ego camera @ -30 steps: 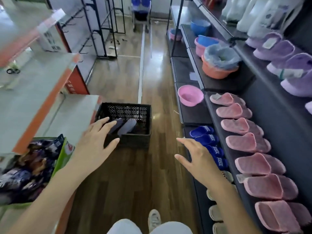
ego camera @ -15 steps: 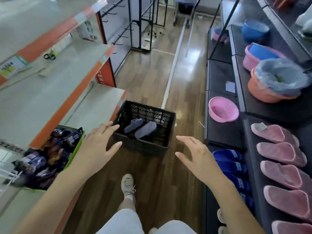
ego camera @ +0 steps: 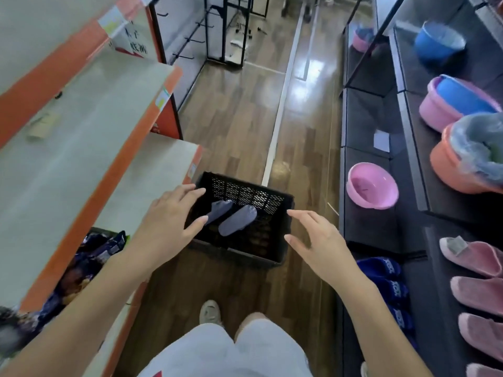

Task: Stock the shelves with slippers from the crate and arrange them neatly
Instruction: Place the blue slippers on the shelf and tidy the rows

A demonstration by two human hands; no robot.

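On the left, pale shelves with orange edges (ego camera: pixel 89 148) are standing mostly bare, with a box of dark snack packets (ego camera: pixel 89 257) sitting on a lower level. Next to them the left hand (ego camera: pixel 168 221) is hovering with fingers spread and holding nothing, its fingertips over the near left corner of the black crate (ego camera: pixel 275 229) on the wooden floor. Two grey-purple slippers (ego camera: pixel 236 220) are lying side by side inside the crate, and no others are showing in it. The right hand (ego camera: pixel 318 246) is reaching over the crate's right edge, also spread and empty. Further right, on the dark shelving (ego camera: pixel 362 221), pink slippers (ego camera: pixel 473 257) are sitting in a tidy row above blue slippers (ego camera: pixel 386 270), beyond a pink basin (ego camera: pixel 371 185). Judging by this, most of the stocking looks done: the last pair is waiting to be lifted out and lined up on a shelf.
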